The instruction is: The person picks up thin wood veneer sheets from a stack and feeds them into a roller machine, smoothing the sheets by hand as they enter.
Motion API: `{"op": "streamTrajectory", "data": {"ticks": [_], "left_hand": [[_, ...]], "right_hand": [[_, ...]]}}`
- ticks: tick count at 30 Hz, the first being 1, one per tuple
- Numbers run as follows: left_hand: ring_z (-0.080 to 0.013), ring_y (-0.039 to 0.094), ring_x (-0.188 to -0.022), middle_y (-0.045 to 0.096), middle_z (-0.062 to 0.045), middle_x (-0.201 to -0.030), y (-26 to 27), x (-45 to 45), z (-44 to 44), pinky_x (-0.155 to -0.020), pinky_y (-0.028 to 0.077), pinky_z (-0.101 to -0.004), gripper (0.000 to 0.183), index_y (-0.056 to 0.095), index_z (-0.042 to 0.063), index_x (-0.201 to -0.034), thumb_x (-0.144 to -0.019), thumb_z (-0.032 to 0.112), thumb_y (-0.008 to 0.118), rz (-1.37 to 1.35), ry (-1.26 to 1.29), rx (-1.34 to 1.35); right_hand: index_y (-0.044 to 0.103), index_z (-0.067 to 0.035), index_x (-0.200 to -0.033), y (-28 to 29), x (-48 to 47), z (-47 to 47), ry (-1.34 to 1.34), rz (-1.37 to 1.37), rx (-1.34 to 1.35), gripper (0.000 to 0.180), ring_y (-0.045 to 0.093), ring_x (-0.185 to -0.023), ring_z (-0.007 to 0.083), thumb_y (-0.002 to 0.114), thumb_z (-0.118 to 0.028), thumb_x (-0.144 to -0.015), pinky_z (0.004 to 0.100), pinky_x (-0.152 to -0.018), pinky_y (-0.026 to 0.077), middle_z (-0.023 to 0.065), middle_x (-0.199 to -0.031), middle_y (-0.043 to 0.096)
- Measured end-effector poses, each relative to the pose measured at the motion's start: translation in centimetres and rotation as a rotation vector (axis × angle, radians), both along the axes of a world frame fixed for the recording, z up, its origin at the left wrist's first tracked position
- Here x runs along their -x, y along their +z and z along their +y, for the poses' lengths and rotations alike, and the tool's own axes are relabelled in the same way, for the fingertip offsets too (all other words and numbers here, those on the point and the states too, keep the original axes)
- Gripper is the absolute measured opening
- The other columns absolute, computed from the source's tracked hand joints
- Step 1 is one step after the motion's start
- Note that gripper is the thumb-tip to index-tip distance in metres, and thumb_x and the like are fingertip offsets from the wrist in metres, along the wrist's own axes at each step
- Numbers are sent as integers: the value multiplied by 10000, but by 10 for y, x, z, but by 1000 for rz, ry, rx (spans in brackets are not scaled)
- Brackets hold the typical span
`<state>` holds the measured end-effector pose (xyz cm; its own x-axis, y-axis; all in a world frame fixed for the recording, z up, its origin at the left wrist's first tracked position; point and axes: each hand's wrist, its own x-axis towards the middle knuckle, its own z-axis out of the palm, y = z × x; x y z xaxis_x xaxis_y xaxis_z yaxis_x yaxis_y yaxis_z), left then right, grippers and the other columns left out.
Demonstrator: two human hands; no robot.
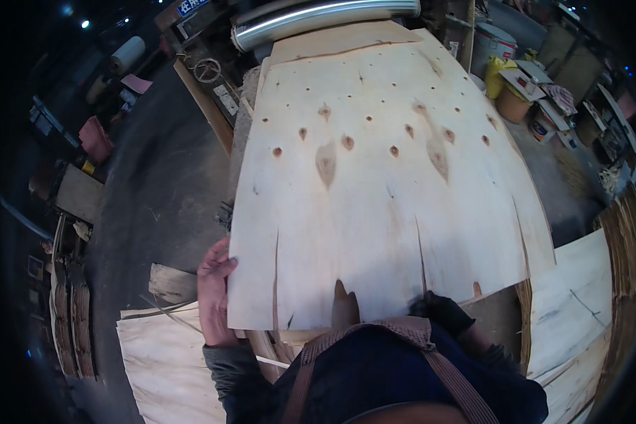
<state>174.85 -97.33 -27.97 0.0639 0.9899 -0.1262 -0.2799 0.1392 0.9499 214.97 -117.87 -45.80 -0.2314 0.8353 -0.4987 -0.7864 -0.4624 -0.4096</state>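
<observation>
A large pale wood veneer sheet (360,222) with knots and several splits lies in front of me, its near edge against my body. My bare left hand (217,281) grips the sheet's left edge near the front corner, thumb on top and fingers beyond the edge. On my right hand (442,312) is a dark glove; it touches the near edge beside a long split, its fingers partly hidden. Beneath the far end of the sheet shows another veneer piece (339,42). A shiny metal roller (328,18) spans the far side.
Stacked veneer sheets stand at the near left (164,365) and near right (572,307). A handwheel (207,70) is on the machine at the far left. Buckets and a yellow bag (495,77) stand at the far right. Grey floor (159,175) shows to the left.
</observation>
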Motion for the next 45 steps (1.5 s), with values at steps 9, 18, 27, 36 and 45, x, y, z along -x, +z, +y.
{"op": "streamTrajectory", "data": {"ticks": [9, 18, 27, 36, 45], "left_hand": [[-249, 626, -900, 616, -191, -1027, 0, 21, -11, -796, 528, -360, 428, 492, 9, -1166, -759, -119, 464, 6, 94, 7], [-217, 569, -991, 556, -147, -1147, -107, 36, 55, -859, 470, -308, 489, 432, -3, -1256, -778, -61, 516, 364, -63, -38], [-360, 296, -1279, 293, -273, -1358, -152, -31, -7, -1043, 279, -395, 683, 299, -65, -1315, -784, 190, 643, 1510, -110, -366], [-317, 426, -1188, 404, -210, -1309, -185, -8, 9, -978, 369, -372, 684, 336, -50, -1304, -755, 176, 676, 1267, 145, -105], [-172, 606, -890, 621, -126, -1037, -93, -5, 12, -767, 490, -276, 516, 429, -6, -1262, -764, -138, 453, 367, -141, -5]], "right_hand": [[596, -68, -855, 43, -8, -39, 281, -1851, -572, 91, 623, -715, 243, 564, -144, -816, 312, -630, 479, 103, -750, 620], [595, -3, -879, 33, -26, 105, -214, -958, -394, 180, 631, -732, 180, 548, -177, -872, 284, -688, 507, 84, -739, 636], [594, 2, -799, 21, -83, 373, -440, -420, -319, 270, 642, -662, 219, 599, -264, -845, 300, -576, 541, 117, -742, 630], [557, -49, -1038, 0, -25, 382, -200, -171, -365, 217, 623, -870, 264, 568, -169, -858, 408, -745, 519, 113, -952, 624], [476, -33, -1207, 38, 12, 85, 184, 74, -166, 362, 515, -1092, 364, 530, -193, -886, 482, -927, 419, 183, -1141, 545]]}}
